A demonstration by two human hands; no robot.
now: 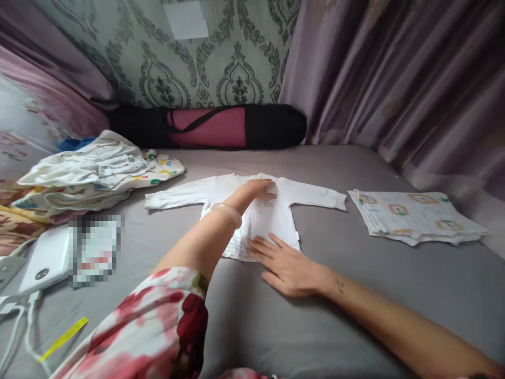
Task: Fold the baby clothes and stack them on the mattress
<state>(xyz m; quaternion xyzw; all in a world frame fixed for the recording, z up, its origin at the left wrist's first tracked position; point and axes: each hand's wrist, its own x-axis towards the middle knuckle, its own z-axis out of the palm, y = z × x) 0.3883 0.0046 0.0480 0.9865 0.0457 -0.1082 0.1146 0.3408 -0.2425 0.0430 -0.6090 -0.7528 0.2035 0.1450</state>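
Observation:
A small white long-sleeved shirt [272, 218] lies spread on a grey bed sheet, both sleeves stretched out sideways. My left hand [258, 189] rests on its upper chest near the collar, fingers extended to the right, with a pale bangle [228, 213] on the wrist. Near the lower hem, my right hand [286, 266] lies flat with spread fingers, the fingertips on the cloth and the palm partly over the sheet. Neither hand grips the fabric. My left forearm covers part of the shirt's left side.
Folded patterned cloth [414, 213] lies at the right. Piled clothes [94, 163] sit at the left, above a white power bank [49, 258] with cables and a yellow strip [65, 337]. A black and pink long bag [213, 126] lies along the wall, beside purple curtains [366, 73].

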